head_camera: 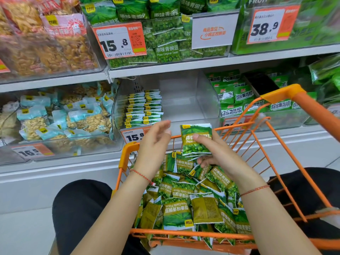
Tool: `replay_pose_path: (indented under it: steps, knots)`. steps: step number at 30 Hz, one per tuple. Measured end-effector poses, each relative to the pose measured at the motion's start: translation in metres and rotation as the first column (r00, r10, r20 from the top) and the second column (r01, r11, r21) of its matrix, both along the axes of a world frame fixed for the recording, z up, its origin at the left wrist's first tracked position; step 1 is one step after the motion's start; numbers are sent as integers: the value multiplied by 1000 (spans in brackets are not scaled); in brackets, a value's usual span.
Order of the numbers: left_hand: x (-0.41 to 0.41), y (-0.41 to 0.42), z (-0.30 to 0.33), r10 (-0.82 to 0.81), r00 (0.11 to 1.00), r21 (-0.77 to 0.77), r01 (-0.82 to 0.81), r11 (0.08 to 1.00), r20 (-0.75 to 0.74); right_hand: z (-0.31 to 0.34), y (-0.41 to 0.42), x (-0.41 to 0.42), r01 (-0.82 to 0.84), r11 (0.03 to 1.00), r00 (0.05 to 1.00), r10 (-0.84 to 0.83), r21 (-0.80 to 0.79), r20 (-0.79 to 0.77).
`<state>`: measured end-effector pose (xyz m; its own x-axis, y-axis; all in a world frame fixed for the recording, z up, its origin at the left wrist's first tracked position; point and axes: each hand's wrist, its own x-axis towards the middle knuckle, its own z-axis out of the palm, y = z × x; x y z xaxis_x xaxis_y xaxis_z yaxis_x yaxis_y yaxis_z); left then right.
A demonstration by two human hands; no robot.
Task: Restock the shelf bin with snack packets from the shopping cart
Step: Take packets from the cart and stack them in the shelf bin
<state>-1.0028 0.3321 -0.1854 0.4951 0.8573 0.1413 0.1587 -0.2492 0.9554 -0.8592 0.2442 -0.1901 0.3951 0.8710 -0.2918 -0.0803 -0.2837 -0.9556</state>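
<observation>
An orange wire shopping cart [281, 94] holds a heap of green garlic-pea snack packets [185, 203]. My right hand [219, 153] grips a small stack of these packets [195, 133] upright above the cart's far rim. My left hand [156, 142] hovers beside the stack with relaxed fingers, holding nothing. Straight ahead sits the clear shelf bin [207, 100], with two neat rows of the same packets [143, 107] standing at its left side; its right part is bare.
A bin of peanut packets [60, 118] stands to the left of the clear bin, and a bin of green mixed-vegetable snack packets [237, 98] to the right. Bins of original-taste peas [165, 43] fill the upper shelf. Price tags [119, 41] hang on the bin fronts. My knees flank the cart.
</observation>
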Motion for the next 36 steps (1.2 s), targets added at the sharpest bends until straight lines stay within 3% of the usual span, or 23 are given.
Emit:
replay_pose_path:
  steps: [2,5,7,10,13,18,23,25,27,29,33,36]
  knots:
    - [2,-8,-4,-74,993,-236,51,970,-91,1,-1,-5,13,1000,979,-11,-5,204]
    - [12,-20,-12,-172,971,-396,95,913,-164,-3,-2,-12,-33,999,922,38,-20,386]
    - [19,-23,-18,-150,986,-469,101,877,-69,-2,-3,-14,-69,997,915,71,-19,396]
    - [23,-26,-20,-71,991,-559,122,820,113,-2,-4,-15,-94,995,952,84,19,295]
    - [21,-23,-20,-48,989,-565,119,816,138,-3,5,-10,-93,996,960,86,15,265]
    - [15,11,-2,6,999,-436,10,900,36,8,34,1,-222,975,926,206,16,317]
    - [21,58,23,-58,998,-360,40,932,-39,24,93,17,-199,979,941,180,36,288]
    - [20,87,21,-87,978,-186,51,981,-190,28,119,28,-157,987,959,147,21,244]
    - [14,116,15,5,917,115,45,992,-398,30,144,42,-120,993,963,120,-12,240]
    - [4,144,1,108,806,310,97,946,-582,23,165,58,-78,995,956,90,-56,278]
    - [-2,172,-26,162,524,324,233,917,-836,-1,200,82,-70,984,938,120,-162,326]
    - [-2,175,-36,120,496,261,225,939,-860,-16,215,83,-172,942,899,270,-288,346]
